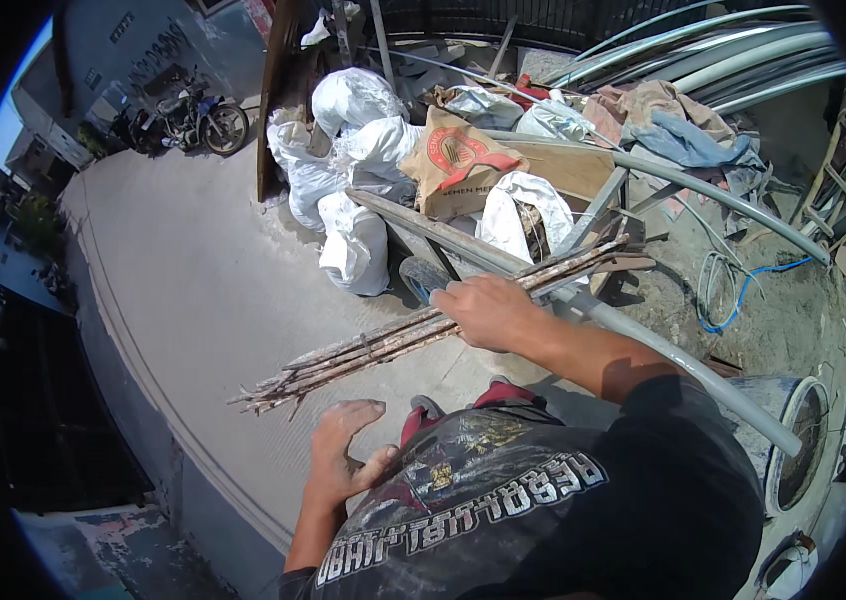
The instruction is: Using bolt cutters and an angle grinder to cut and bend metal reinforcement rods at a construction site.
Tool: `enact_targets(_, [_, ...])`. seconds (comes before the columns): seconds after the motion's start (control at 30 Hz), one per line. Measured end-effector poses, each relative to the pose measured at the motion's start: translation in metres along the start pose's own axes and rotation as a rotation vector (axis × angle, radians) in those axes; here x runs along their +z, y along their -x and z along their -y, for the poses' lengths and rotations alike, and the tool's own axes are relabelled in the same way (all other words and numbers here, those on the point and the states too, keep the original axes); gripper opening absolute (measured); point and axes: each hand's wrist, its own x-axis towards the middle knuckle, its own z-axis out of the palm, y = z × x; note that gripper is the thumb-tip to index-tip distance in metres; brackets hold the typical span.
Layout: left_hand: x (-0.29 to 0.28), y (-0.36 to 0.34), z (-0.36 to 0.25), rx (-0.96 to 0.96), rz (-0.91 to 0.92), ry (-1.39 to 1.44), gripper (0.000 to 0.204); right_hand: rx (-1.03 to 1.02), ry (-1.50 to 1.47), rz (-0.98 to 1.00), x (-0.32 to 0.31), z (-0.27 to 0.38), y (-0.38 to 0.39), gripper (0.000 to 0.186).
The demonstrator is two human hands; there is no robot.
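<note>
My right hand (478,310) is closed round a bundle of long, rough wooden sticks (353,360) that lies diagonally across the view, above my feet. My left hand (348,450) is lower left, below the bundle, with fingers apart and nothing in it. The bundle's right end is in front of a wheeled cart (423,235) with a metal frame and a tyre. The cart is loaded with a brown printed paper sack (453,155) and an open white sack (523,210). More filled white sacks (353,255) stand beside it.
A grey pipe (683,360) slants down the right, near a drum (783,430). Long pipes (733,55), crumpled cloths (693,140) and coiled hoses (718,290) lie at upper right. A motorbike (183,115) is parked by the back wall. Concrete paving (173,260) slopes along the left, bordered by a low wall.
</note>
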Motion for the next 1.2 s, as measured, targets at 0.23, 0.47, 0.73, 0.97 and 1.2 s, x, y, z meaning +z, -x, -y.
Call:
enact_targets(0.23, [-0.038, -0.044, 0.085, -0.322, 0.170, 0.396, 0.028, 0.210, 0.221, -0.269, -0.064, -0.077, -0.017, 0.037])
enact_targets(0.47, [-0.025, -0.075, 0.158, -0.870, -0.065, 0.425, 0.034, 0.345, 0.374, -0.400, -0.112, -0.212, -0.049, 0.054])
enact_targets(0.73, [-0.038, -0.105, 0.133, -0.978, -0.397, 0.276, 0.036, 0.441, 0.723, -0.553, -0.273, -0.512, -0.282, 0.055])
enact_targets(0.97, [0.017, -0.095, 0.112, -1.122, -0.425, 0.363, 0.037, 0.308, 0.674, -0.757, -0.329, -0.553, -0.367, 0.059])
enact_targets(1.2, [0.051, -0.114, 0.135, -1.134, -0.126, 0.441, 0.030, 0.200, 0.627, -0.851, -0.308, -0.527, -0.222, 0.032])
